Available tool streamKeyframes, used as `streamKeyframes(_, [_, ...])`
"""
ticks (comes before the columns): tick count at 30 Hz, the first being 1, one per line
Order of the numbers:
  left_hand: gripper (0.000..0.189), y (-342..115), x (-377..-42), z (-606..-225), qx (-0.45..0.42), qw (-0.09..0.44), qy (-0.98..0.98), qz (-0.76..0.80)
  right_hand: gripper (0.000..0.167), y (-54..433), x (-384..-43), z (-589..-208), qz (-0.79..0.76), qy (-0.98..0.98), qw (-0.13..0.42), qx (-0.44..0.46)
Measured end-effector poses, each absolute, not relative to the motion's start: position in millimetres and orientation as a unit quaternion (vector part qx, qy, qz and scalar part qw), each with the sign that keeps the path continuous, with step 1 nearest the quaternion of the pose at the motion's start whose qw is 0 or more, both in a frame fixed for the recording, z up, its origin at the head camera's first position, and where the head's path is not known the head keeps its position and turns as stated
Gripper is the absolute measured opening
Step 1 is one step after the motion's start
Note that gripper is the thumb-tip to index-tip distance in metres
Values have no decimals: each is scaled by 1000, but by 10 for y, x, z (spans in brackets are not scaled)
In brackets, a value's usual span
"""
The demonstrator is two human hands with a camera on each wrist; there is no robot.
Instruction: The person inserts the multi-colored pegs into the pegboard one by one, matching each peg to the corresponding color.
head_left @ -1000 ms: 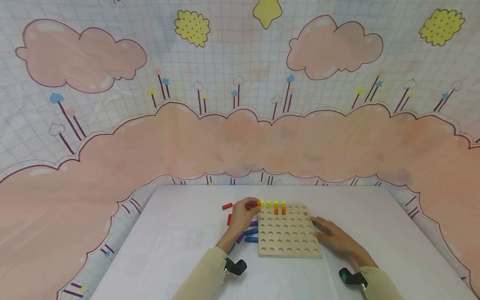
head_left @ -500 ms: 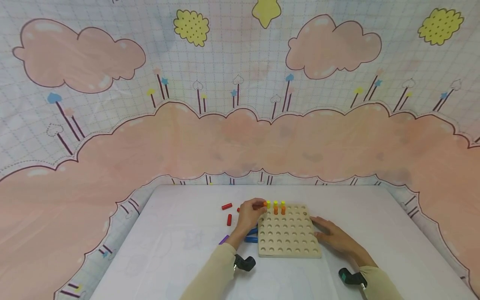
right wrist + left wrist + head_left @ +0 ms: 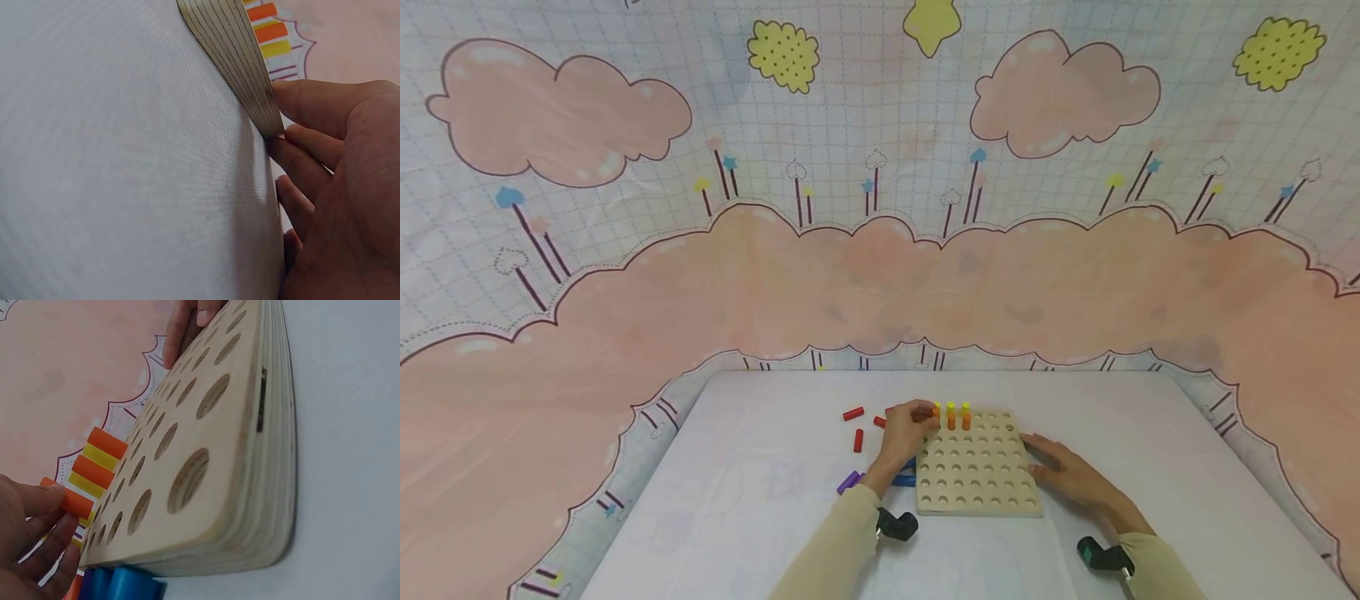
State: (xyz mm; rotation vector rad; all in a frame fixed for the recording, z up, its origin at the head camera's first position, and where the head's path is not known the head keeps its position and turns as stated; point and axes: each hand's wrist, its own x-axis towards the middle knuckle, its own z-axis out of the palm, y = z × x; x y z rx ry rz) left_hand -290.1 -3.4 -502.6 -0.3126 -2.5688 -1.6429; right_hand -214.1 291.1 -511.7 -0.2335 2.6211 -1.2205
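Note:
My left hand (image 3: 904, 435) pinches an orange peg (image 3: 74, 503) between thumb and fingers, at the second row near the left side of a wooden pegboard (image 3: 977, 468). Yellow pegs (image 3: 951, 407) stand in the board's far row, partly covered by this hand. Two orange pegs (image 3: 966, 422) stand upright just in front of them. At the board's right edge rests my right hand (image 3: 1071, 475); in the right wrist view its thumb and fingertips touch the board's corner. The other holes in view are bare.
Red pegs (image 3: 858, 440) lie loose on the white table (image 3: 760, 500) to the left. Purple pegs (image 3: 848, 482) and blue pegs (image 3: 905, 481) lie beside the board's left edge, some hidden under the left forearm. A patterned cloth (image 3: 880, 283) hangs behind the table.
My left hand has moved right and slightly nearer with the orange peg, from the board's far left corner to the second row. The right hand has stayed in place.

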Motion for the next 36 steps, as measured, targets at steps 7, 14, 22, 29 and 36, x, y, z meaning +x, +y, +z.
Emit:
streamKeyframes(7, [18, -2, -2906, -5020, -95, 38, -849, -519, 61, 2919, -2155, -5132, -413, 900, 118, -81])
streamKeyframes(14, [17, -3, -2933, -5039, -103, 42, -863, -493, 62, 2914, -2179, -5140, -416, 899, 120, -70])
streamKeyframes(22, [18, -30, -2930, -5023, -109, 31, -864, -490, 63, 2898, -2198, -5145, -415, 899, 125, -61])
streamKeyframes(29, [19, -114, -2908, -4989, -102, 20, -858, -503, 63, 2890, -2185, -5131, -409, 902, 126, -59])
streamKeyframes(36, [22, -271, -2862, -4812, -128, 35, -851, -508, 63, 2892, -2171, -5108, -410, 901, 126, -63])
